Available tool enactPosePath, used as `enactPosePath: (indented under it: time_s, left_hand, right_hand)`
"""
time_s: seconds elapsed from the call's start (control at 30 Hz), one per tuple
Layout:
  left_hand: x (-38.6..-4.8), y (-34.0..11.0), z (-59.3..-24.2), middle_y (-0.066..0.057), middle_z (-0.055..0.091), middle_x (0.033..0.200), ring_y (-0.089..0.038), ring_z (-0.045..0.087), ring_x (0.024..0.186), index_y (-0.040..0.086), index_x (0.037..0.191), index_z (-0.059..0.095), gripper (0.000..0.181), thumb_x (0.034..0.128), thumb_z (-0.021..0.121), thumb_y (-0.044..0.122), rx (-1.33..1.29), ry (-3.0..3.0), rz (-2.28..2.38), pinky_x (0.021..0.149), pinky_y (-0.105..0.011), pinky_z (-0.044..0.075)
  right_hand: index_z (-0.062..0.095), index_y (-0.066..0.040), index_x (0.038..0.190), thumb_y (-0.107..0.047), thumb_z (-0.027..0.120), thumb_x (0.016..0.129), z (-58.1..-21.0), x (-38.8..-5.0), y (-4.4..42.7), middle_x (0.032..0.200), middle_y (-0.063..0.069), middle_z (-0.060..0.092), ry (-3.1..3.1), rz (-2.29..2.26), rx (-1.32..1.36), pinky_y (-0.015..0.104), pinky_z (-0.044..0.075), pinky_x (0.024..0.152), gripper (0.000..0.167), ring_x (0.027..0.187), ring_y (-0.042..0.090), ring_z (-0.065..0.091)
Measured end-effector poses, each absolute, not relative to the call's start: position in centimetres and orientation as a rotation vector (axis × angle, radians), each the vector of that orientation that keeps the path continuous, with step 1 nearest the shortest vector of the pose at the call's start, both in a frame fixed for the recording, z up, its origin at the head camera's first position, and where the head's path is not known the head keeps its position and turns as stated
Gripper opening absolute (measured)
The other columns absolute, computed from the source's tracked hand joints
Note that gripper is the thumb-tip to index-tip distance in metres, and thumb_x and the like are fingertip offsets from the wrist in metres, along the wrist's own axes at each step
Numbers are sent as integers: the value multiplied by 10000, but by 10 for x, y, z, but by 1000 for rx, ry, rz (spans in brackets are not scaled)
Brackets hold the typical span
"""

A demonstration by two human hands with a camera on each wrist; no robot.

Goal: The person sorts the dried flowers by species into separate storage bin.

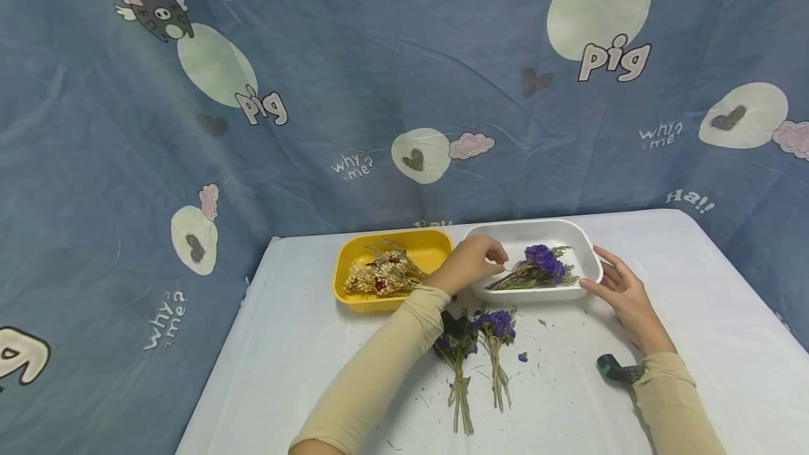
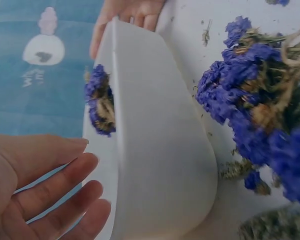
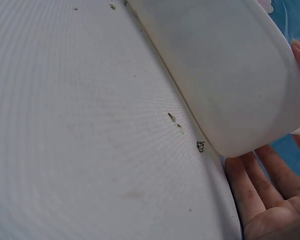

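Observation:
My left hand [image 1: 470,262] is over the left part of a white tray [image 1: 531,295]. Its fingers are loosely bent, and nothing shows between thumb and fingertips in the left wrist view. Inside the tray lies a bunch of purple dried flowers [image 1: 545,262], stems toward that hand. At the tray's right end, my right hand [image 1: 626,293] holds the corner, thumb at the rim and fingers around the end wall. Two more purple bunches lie on the table in front: a tied bunch [image 1: 460,364] and a smaller bunch [image 1: 497,343].
A yellow tray [image 1: 363,306] with cream and red dried flowers [image 1: 381,276] stands left of the white one. Loose bits and a purple floret [image 1: 522,357] are scattered on the white table [image 1: 556,406]. A patterned blue cloth [image 1: 354,90] hangs behind.

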State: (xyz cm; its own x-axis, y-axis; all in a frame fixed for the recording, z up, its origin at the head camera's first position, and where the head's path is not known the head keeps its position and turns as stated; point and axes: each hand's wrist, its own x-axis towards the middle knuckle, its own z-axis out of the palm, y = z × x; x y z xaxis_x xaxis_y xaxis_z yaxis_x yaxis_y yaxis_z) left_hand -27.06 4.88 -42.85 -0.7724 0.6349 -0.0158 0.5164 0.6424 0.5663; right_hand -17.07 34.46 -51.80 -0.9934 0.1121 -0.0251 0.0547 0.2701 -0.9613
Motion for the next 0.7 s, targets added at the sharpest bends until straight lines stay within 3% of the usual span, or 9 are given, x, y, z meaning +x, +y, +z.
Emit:
enactPosePath:
  time_s: [0.13, 0.27, 0.4, 0.5, 0.7]
  left_hand:
    - [-260, 31, -428, -15, 771, 1098, -225, 705, 1098, 88, 1129, 770, 179, 975, 728, 168, 940, 2671, 896, 1066, -341, 527]
    - [-245, 14, -425, -27, 773, 1115, -239, 711, 1085, 87, 1137, 765, 196, 971, 727, 185, 895, 2698, 963, 970, -331, 573]
    - [-231, 0, -426, -31, 784, 1110, -233, 712, 1064, 99, 1139, 765, 200, 953, 742, 169, 855, 2768, 988, 1022, -375, 533]
    - [-223, -10, -430, -32, 788, 1092, -236, 706, 1059, 96, 1126, 765, 195, 941, 753, 154, 848, 2800, 1003, 1052, -413, 506]
    - [-208, -27, -435, -42, 778, 1046, -239, 707, 947, 75, 1096, 767, 190, 917, 782, 137, 822, 2785, 1078, 879, -314, 563]
  right_hand:
    - [193, -335, 1660, -281, 706, 1000, -518, -170, 345, 1688, 227, 267, -2469, 1870, -160, 86, 452, 1067, 838, 1546, 326, 356]
    - [200, -335, 1659, -270, 708, 1000, -519, -170, 346, 1690, 219, 270, -2460, 1883, -157, 73, 453, 1053, 834, 1535, 259, 386]
    - [210, -333, 1657, -268, 710, 998, -519, -170, 346, 1685, 217, 283, -2456, 1882, -161, 63, 450, 1046, 829, 1501, 173, 427]
    - [206, -339, 1657, -273, 707, 1000, -519, -170, 346, 1688, 214, 278, -2462, 1880, -162, 79, 439, 1076, 829, 1523, 212, 404]
    - [201, -338, 1658, -272, 703, 1003, -518, -169, 346, 1690, 218, 269, -2466, 1872, -154, 90, 438, 1088, 828, 1539, 247, 381]
